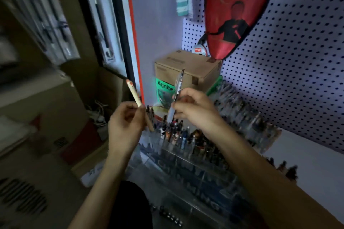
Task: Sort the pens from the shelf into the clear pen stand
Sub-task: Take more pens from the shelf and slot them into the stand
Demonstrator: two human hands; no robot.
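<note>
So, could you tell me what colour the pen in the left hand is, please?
Cream pen with a red-marked tip, in the left hand; head view.

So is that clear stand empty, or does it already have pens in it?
Not empty. The clear pen stand already holds rows of pens standing upright; each hand holds one more pen above it.

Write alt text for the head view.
Two hands each hold a pen above a clear pen stand full of pens: the left hand grips a beige pen, the right hand a clear pen. Behind are a cardboard box and pegboard.
</note>
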